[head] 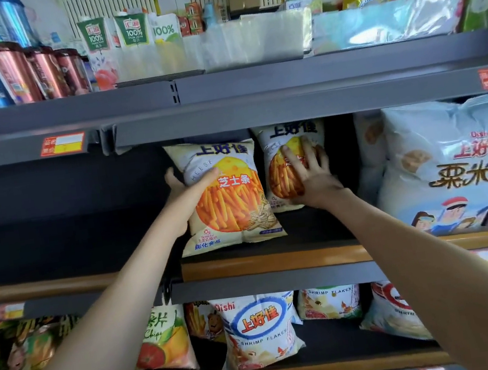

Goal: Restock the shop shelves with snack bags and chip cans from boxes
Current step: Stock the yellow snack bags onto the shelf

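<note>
- Middle shelf [315, 231], centre of frame: holds two cheese-stick bags standing side by side, with a large corn-stick bag [453, 168] at the right.
- Left hand [180, 200] grips the front cheese-stick bag [233, 205] at its left edge, thumb across the front and fingers behind.
- Right hand [313, 175] lies with fingers spread on the rear cheese-stick bag [278, 148].
- Top shelf [284, 75]: chip cans [13, 73] at the upper left, juice cartons [133, 31], clear bins [250, 41].
- Lower shelf [336, 338]: shrimp-flakes bags [257, 330].
</note>
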{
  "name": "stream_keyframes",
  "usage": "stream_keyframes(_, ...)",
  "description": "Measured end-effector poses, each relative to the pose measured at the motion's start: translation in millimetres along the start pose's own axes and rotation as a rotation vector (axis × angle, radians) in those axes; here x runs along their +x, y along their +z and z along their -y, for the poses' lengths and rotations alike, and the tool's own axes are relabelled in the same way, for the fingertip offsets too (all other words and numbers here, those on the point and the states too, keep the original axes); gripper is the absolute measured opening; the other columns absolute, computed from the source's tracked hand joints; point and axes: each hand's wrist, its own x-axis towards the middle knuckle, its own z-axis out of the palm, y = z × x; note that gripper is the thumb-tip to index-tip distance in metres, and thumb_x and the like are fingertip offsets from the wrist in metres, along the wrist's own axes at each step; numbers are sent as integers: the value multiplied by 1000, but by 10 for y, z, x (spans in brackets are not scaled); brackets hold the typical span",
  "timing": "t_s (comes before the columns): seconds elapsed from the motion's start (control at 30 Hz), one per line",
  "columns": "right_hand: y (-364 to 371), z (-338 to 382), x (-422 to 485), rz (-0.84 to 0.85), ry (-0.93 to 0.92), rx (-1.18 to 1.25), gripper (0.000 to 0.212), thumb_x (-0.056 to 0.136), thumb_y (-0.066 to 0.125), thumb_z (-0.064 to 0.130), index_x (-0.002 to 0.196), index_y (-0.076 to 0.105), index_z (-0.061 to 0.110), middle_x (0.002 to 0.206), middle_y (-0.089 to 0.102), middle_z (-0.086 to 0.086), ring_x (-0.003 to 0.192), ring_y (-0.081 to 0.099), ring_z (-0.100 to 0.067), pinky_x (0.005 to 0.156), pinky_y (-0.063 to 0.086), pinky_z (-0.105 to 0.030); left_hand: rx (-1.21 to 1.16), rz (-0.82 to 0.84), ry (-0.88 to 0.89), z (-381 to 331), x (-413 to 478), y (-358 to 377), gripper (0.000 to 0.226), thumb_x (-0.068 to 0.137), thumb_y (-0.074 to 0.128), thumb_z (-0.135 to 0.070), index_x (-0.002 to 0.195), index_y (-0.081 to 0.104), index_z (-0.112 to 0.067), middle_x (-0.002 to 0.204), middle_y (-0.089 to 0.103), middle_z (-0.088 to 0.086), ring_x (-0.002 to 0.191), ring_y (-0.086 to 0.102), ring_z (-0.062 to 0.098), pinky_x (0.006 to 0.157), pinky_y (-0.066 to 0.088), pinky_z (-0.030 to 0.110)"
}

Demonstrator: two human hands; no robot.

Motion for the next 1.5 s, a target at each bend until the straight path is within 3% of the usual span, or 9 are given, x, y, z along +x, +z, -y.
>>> stream_keyframes(0.17,61,-39,24,-84,-13,-149,111,80,74,39,148,-14,45,158,-19,0,141,4,-39,100,39,-57,167,214,-57,100,24,146,152,44,86,-46,148,-24,-35,157,25,1,134,42,24,110,37,44)
stream_keyframes(0.4,39,-158,-9,-160,114,-326,83,91,57,19,154,3,27,159,1,-12,139,16,-32,99,39,-49,190,102,133,165,81,-45,154,50,95,-41,147,-25,-37,154,26,-4,132,42,15,110,40,40)
stream_keyframes(0.53,-18,7,-71,-155,86,-172,99,80,68,49,154,8,22,158,5,-12,142,13,-33,103,33,-54,233,215,147,186,35,-7,159,50,95,-40,142,-35,-38,158,18,-5,137,35,12,112,36,39)
stream_keyframes(0.63,-151,150,-117,-178,89,74,93,84,68,38,153,9,20,158,4,-15,143,8,-37,111,24,-51,300,330,167,213,11,107,149,67,88,-18,138,-42,-35,160,11,-4,137,32,10,109,35,33)
stream_keyframes(0.83,-294,152,-295,-122,186,429,68,97,50,29,153,14,22,159,0,-16,144,3,-38,116,12,-45,385,359,308,191,5,260,151,66,89,-21,137,-42,-36,161,3,-7,140,26,7,107,30,24)
stream_keyframes(1.0,-303,141,-503,-317,138,664,55,101,42,19,151,22,7,151,25,-23,140,24,-36,113,17,-32,373,397,384,172,-51,567,154,60,90,-26,138,-42,-33,161,-3,-7,142,19,3,109,25,22)
stream_keyframes(1.1,-277,226,-663,-413,0,685,71,94,56,15,152,16,9,153,23,-21,142,21,-32,112,15,-28,458,398,458,136,-52,771,153,57,88,-40,142,-38,-28,162,-7,-2,147,12,10,120,20,35)
stream_keyframes(1.23,-200,196,-756,-306,-3,421,103,81,73,29,154,0,29,160,-6,-15,145,5,-40,111,22,-51,501,354,514,67,-91,1056,139,70,87,-23,144,-32,-26,161,-4,7,148,8,19,119,17,36)
stream_keyframes(1.5,-206,2,-760,-293,85,502,108,80,75,24,153,-3,34,159,-6,-16,142,20,-43,112,28,-55,659,511,529,-17,-108,1182,140,74,84,-16,126,-45,-33,159,-21,11,149,-1,21,115,14,27)
